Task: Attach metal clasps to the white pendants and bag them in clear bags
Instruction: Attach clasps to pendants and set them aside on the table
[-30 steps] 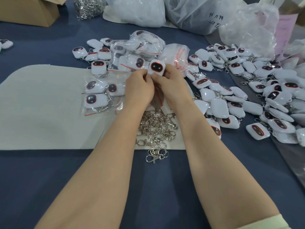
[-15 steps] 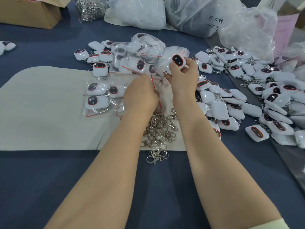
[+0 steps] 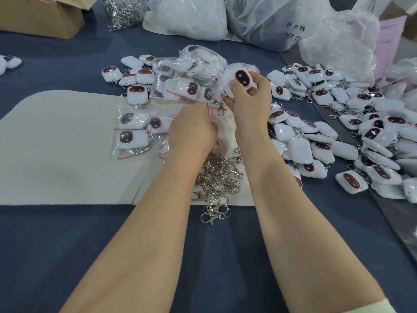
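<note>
My right hand (image 3: pixel 249 100) holds a white pendant (image 3: pixel 243 79) with a dark, red-rimmed face up above the mat; a metal clasp (image 3: pixel 221 107) dangles from it. My left hand (image 3: pixel 191 127) rests low on the white mat (image 3: pixel 56 141) and pinches the red-striped edge of a clear bag (image 3: pixel 208 110); its fingertips are hidden. Loose metal clasps (image 3: pixel 216 175) lie piled between my forearms. Bagged pendants (image 3: pixel 140 134) lie left of my left hand, more (image 3: pixel 189 73) behind it. Loose pendants (image 3: pixel 338 132) spread to the right.
A cardboard box (image 3: pixel 42 16) stands at the far left. A heap of clasps (image 3: pixel 123 10) and big plastic sacks (image 3: pixel 266 19) line the back. A blue cloth (image 3: pixel 203 267) covers the table.
My right hand lifted the pendant with its clasp up and to the right, away from my left hand. My left hand dropped toward the mat and took the bag's edge.
</note>
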